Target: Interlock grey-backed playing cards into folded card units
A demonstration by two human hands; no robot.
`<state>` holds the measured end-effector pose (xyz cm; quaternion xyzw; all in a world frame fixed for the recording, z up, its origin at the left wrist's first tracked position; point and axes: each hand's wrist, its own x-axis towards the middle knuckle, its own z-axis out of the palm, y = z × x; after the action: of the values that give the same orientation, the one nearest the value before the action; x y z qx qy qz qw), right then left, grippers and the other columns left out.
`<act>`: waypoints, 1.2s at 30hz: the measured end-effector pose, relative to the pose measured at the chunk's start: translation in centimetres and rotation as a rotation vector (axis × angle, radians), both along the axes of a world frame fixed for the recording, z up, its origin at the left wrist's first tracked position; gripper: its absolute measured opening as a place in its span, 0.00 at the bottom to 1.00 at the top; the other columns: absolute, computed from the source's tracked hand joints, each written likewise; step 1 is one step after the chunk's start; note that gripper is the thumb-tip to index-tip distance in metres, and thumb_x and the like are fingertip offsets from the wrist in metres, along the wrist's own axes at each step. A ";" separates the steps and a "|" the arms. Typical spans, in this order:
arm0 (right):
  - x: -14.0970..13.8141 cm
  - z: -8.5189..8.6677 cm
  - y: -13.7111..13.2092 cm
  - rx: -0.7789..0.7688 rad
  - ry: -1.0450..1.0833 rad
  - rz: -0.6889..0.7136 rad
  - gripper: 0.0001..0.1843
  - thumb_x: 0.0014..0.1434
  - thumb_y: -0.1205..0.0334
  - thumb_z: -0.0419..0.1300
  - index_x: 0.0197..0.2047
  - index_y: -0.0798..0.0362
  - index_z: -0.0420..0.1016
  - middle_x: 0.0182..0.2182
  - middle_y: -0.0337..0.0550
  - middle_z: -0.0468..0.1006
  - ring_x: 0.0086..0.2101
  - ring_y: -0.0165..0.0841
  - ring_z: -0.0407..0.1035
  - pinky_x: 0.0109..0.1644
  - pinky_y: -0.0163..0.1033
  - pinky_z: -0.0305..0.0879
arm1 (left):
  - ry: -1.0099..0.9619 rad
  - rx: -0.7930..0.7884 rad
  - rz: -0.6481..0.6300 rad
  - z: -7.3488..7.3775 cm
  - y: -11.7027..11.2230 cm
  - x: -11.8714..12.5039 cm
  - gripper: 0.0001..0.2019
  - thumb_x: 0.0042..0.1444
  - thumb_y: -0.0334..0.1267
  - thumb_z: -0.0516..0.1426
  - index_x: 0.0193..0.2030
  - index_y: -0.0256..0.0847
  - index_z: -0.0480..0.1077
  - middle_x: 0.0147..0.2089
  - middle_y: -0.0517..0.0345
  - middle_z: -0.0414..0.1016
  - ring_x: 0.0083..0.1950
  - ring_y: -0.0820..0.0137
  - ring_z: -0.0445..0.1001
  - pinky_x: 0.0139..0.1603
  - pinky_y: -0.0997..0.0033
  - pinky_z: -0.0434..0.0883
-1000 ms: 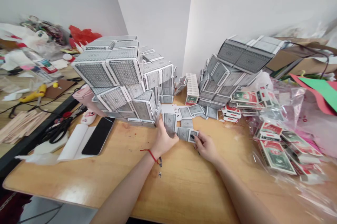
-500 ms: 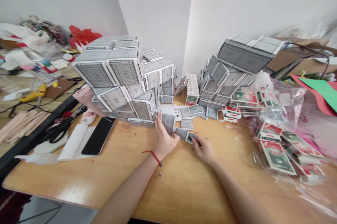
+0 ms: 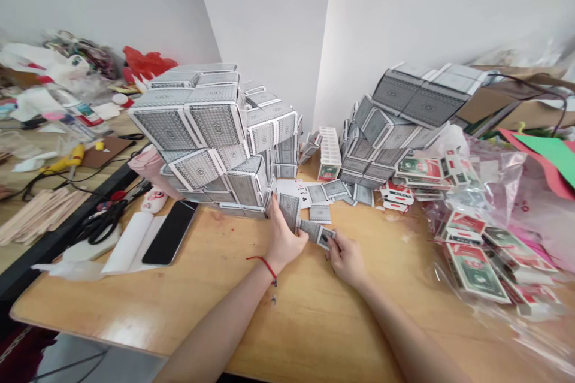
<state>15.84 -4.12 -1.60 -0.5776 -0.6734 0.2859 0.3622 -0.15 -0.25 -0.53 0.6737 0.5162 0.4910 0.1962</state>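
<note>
My left hand (image 3: pixel 286 239) is closed round a grey-backed playing card (image 3: pixel 288 208) that stands tilted in its grip. A folded playing card (image 3: pixel 311 229) reaches from the left thumb to my right hand (image 3: pixel 347 254), whose fingertips pinch its far end. Whether the two cards are joined is hidden by the left thumb. Just beyond the hands lie loose playing cards (image 3: pixel 320 213), some face up. Close to the left fingertips rises a stacked structure of folded cards (image 3: pixel 215 122). A second card structure (image 3: pixel 404 101) stands at the back right.
Card boxes (image 3: pixel 476 271) and clear plastic lie on the right. A row of upright boxes (image 3: pixel 329 161) stands between the structures. On the left are a phone (image 3: pixel 171 233), black scissors (image 3: pixel 108 221), a yellow glue gun (image 3: pixel 67 158) and wooden sticks (image 3: pixel 38 215).
The view has shifted slightly, so everything appears a little further right. Both hands keep nearly the same hold on the cards.
</note>
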 end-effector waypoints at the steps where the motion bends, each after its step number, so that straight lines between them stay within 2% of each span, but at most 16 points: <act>1: -0.1 0.0 0.0 -0.002 -0.004 -0.010 0.09 0.56 0.64 0.45 0.24 0.50 0.56 0.14 0.35 0.65 0.15 0.28 0.60 0.21 0.32 0.54 | 0.001 -0.008 -0.002 -0.2 0.1 0.0 0.49 0.37 0.23 0.55 0.64 0.34 0.28 0.66 0.41 0.32 0.66 0.54 0.35 0.64 0.52 0.42; 6: -0.3 0.1 0.1 -0.028 -0.016 -0.055 0.10 0.56 0.64 0.45 0.23 0.50 0.57 0.14 0.36 0.66 0.14 0.29 0.60 0.20 0.32 0.53 | 0.005 -0.031 0.010 -0.7 0.2 0.2 0.49 0.37 0.23 0.55 0.64 0.35 0.29 0.66 0.41 0.34 0.66 0.54 0.35 0.64 0.51 0.42; 12: -0.5 0.2 0.2 -0.048 -0.013 -0.079 0.10 0.55 0.63 0.46 0.23 0.51 0.58 0.13 0.37 0.66 0.15 0.30 0.60 0.21 0.32 0.53 | 0.007 -0.049 -0.006 -0.5 0.2 0.2 0.49 0.37 0.23 0.55 0.64 0.36 0.30 0.66 0.41 0.34 0.66 0.54 0.35 0.64 0.51 0.42; 21: -0.5 -0.2 0.6 -0.079 0.051 -0.121 0.14 0.56 0.56 0.45 0.22 0.51 0.60 0.12 0.38 0.65 0.14 0.29 0.59 0.18 0.33 0.53 | -0.013 -0.063 -0.013 -0.7 0.4 0.1 0.47 0.38 0.24 0.55 0.64 0.36 0.34 0.66 0.42 0.36 0.66 0.56 0.37 0.64 0.51 0.42; 23: -0.1 0.0 0.9 -0.121 0.151 -0.107 0.15 0.56 0.55 0.46 0.21 0.52 0.59 0.12 0.36 0.63 0.13 0.28 0.57 0.17 0.32 0.52 | -0.076 -0.092 -0.043 -0.5 0.7 -0.1 0.44 0.40 0.26 0.56 0.63 0.37 0.38 0.66 0.43 0.40 0.66 0.57 0.40 0.63 0.52 0.44; 25: 0.5 0.3 1.2 -0.198 0.288 -0.067 0.16 0.56 0.52 0.46 0.22 0.52 0.58 0.12 0.33 0.61 0.12 0.26 0.55 0.15 0.30 0.51 | -0.208 -0.167 -0.109 -0.2 1.0 -0.5 0.38 0.45 0.29 0.55 0.62 0.39 0.43 0.64 0.44 0.48 0.64 0.59 0.49 0.62 0.55 0.51; 27: 1.0 0.6 1.4 -0.288 0.408 -0.012 0.17 0.56 0.49 0.47 0.24 0.52 0.59 0.12 0.31 0.59 0.10 0.24 0.53 0.12 0.30 0.48 | -0.387 -0.290 -0.209 0.2 1.3 -0.9 0.31 0.49 0.33 0.54 0.60 0.39 0.48 0.59 0.45 0.58 0.58 0.62 0.60 0.56 0.58 0.61; 29: 1.4 0.9 1.6 -0.345 0.475 0.030 0.18 0.54 0.46 0.49 0.24 0.53 0.59 0.12 0.30 0.60 0.09 0.23 0.52 0.11 0.29 0.46 | -0.472 -0.392 -0.260 0.4 1.5 -1.1 0.24 0.50 0.36 0.54 0.55 0.37 0.56 0.53 0.45 0.66 0.53 0.63 0.67 0.52 0.59 0.65; 32: 1.4 1.0 1.6 -0.350 0.501 0.026 0.20 0.53 0.45 0.50 0.22 0.53 0.59 0.10 0.30 0.60 0.08 0.22 0.52 0.10 0.29 0.45 | -0.489 -0.433 -0.254 0.5 1.5 -1.0 0.19 0.50 0.40 0.56 0.48 0.36 0.63 0.49 0.47 0.70 0.51 0.63 0.68 0.52 0.60 0.65; 36: 1.0 0.8 1.5 -0.344 0.485 -0.032 0.22 0.53 0.44 0.50 0.19 0.53 0.58 0.08 0.31 0.58 0.08 0.22 0.51 0.10 0.28 0.44 | -0.471 -0.404 -0.180 0.2 1.3 -0.5 0.18 0.49 0.41 0.57 0.46 0.36 0.64 0.48 0.48 0.71 0.49 0.64 0.69 0.51 0.61 0.66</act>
<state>16.82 -2.63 -0.84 -0.5558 -0.4999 0.5196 0.4138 -0.61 1.04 -0.33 0.5320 0.4821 0.5018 0.4824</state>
